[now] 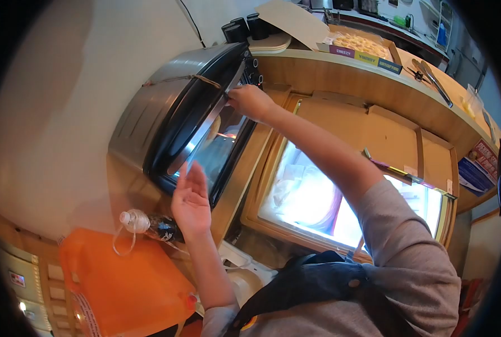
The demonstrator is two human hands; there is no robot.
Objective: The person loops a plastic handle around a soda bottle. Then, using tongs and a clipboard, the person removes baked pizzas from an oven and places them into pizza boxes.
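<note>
A black and silver countertop oven [166,106] stands against the wall, tilted in my view. Fingers of my right hand [251,102] are closed around the far end of its silver door handle [202,132]. My left hand [192,201] is open, palm up and fingers stretched, close to the near end of the door; whether the fingertips touch it I cannot tell. Through the door glass [219,154] a pale round thing shows inside, partly hidden by the frame.
Left of me are an orange jug [121,286] and a clear-necked bottle [143,222]. A lit glass-topped case [301,191] with an open cardboard box [368,132] is on the right. On the counter lie a boxed pizza [360,44], tongs [437,84] and black cups [257,27].
</note>
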